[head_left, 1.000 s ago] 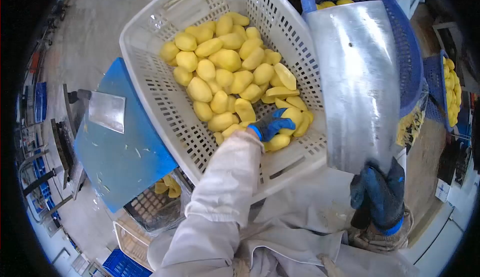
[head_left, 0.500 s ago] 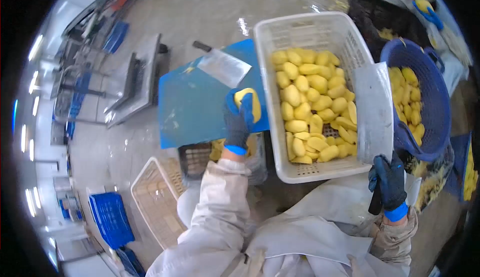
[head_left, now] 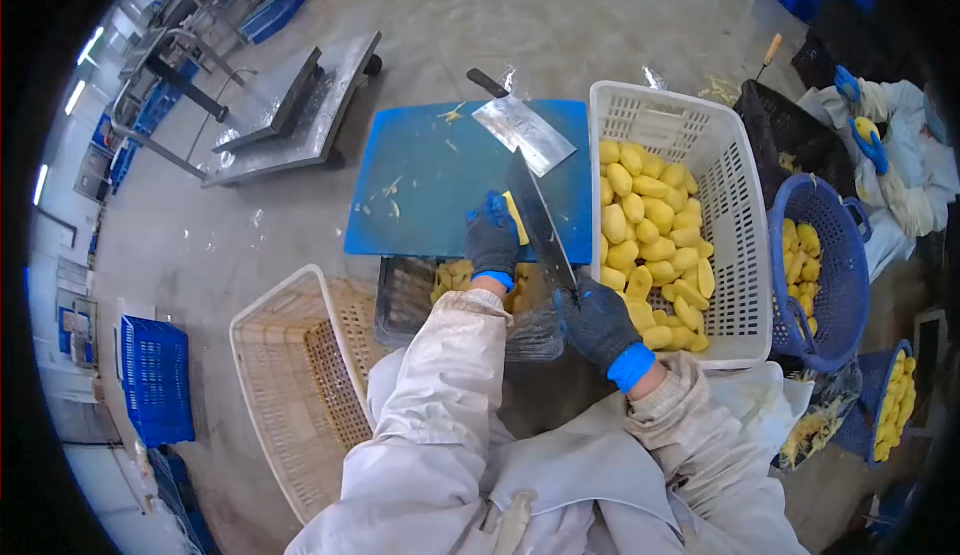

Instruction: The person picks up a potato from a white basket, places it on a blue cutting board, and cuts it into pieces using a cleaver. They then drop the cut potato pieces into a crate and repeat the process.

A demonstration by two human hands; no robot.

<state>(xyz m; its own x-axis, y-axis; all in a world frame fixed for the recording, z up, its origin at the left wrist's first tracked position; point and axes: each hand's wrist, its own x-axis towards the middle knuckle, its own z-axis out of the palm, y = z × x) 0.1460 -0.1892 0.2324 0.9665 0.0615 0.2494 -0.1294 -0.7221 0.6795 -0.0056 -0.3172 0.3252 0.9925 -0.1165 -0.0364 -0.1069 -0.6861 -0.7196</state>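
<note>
A blue cutting board [head_left: 425, 190] lies in front of me. My left hand [head_left: 492, 239], in a dark glove, holds a yellow potato [head_left: 517, 218] on the board's right part. My right hand [head_left: 592, 323], gloved too, grips a large knife [head_left: 541, 217] whose blade stands nearly on edge just right of the potato. Whether blade and potato touch I cannot tell. Another cleaver [head_left: 526, 133] lies flat at the board's upper right. Right of the board is a white crate [head_left: 737, 185] with many peeled potatoes [head_left: 655, 220].
Below the board sits a dark crate [head_left: 400, 300] with yellow pieces; a beige crate [head_left: 283, 355] stands at its left. A purple basket [head_left: 835, 245] of potatoes is at the right, near a co-worker's gloved hand [head_left: 872, 147]. A metal cart [head_left: 290, 125] stands upper left.
My right hand has brought its knife left from over the white crate to the board, turning the blade on edge. My left hand has lowered the potato to the board. The view has shifted.
</note>
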